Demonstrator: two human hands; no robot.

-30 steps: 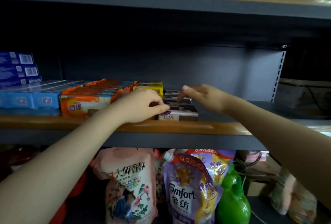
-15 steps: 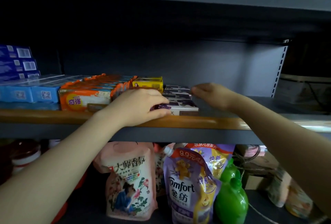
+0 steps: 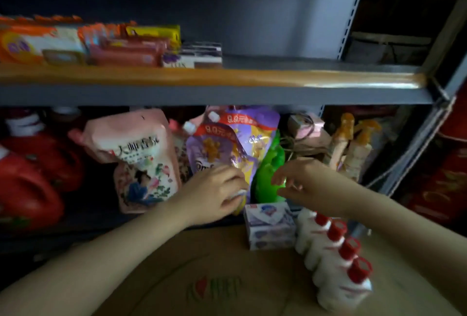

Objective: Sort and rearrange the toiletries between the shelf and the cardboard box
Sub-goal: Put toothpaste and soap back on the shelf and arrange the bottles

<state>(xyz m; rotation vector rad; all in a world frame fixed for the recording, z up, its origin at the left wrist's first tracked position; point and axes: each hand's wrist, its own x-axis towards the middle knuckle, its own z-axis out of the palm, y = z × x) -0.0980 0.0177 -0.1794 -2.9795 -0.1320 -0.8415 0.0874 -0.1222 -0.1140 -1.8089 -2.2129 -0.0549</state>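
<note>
Both my hands are down at the cardboard box (image 3: 227, 277) now, which sits in front of the lower shelf; I judge this to be the fetching step, where I take the next soap from the box to carry up to the shelf (image 3: 227, 76). My left hand (image 3: 214, 194) is curled, and something small and white shows at its fingertips, though I cannot tell whether I am pinching it or merely touching it; my right hand (image 3: 300, 179) hangs with fingers loosely spread and holds nothing, just above the stack of pale purple soap boxes (image 3: 270, 224) on the box.

Beside that stack on the right lies a row of white bottles with red caps (image 3: 336, 257), touching or nearly touching it; so the next move calls for closing on the top soap box from above or from its left side, where there is free cardboard, without knocking the bottles.

Up on the shelf the Lux soap boxes (image 3: 194, 59) stand at the right end of the row, next to the red packs (image 3: 129, 54) and the yellow box (image 3: 154, 33); to their right the grey shelf floor runs open as far as the upright, which is the room for whatever comes up. The wooden front lip is raised, so a box must be lifted over it; behind my hands the purple Comfort pouch (image 3: 222, 148) and the green bottle (image 3: 267, 174) stand close, leaving little room to reach forward.
</note>
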